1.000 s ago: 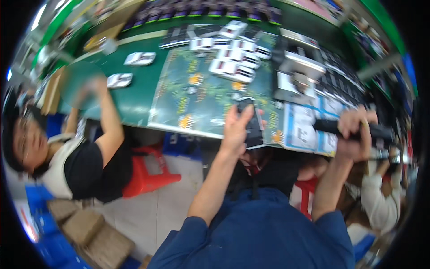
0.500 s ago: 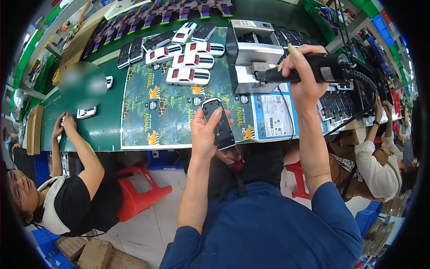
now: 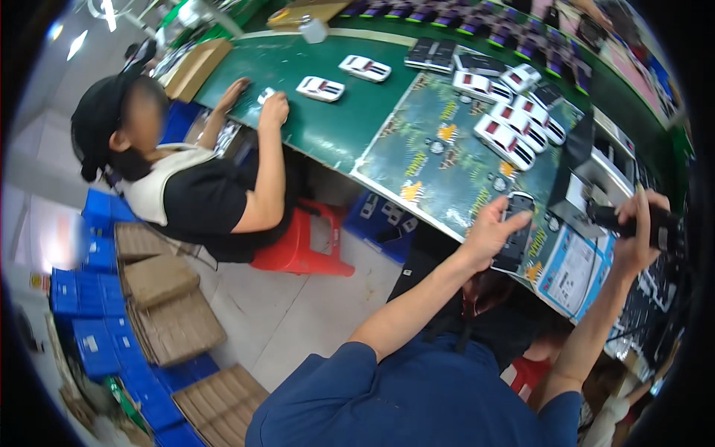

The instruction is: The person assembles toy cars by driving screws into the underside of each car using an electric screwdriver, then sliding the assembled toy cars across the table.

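Note:
My left hand (image 3: 488, 237) is closed on a toy car (image 3: 518, 237) at the table's front edge. The car's black underside faces up, with the thumb lying across it. Over to the right, my right hand (image 3: 639, 232) grips a black electric screwdriver (image 3: 606, 217), its tip toward a silver metal box (image 3: 607, 165). The tip itself is too small to make out. Several white toy cars with black stripes (image 3: 504, 141) stand grouped beyond my left hand, and some black car parts (image 3: 430, 55) lie behind them.
A printed sheet (image 3: 417, 160) covers part of the green table (image 3: 339, 132). At the left a co-worker (image 3: 205, 186) on a red stool (image 3: 302, 242) handles a small white piece. Purple toy parts (image 3: 477, 22) line the back. Blue bins and cardboard boxes (image 3: 175, 316) stand on the floor.
The view has swung left and tilted, so the table now runs diagonally and more of the co-worker shows. Both my hands keep their holds on the toy car and the screwdriver.

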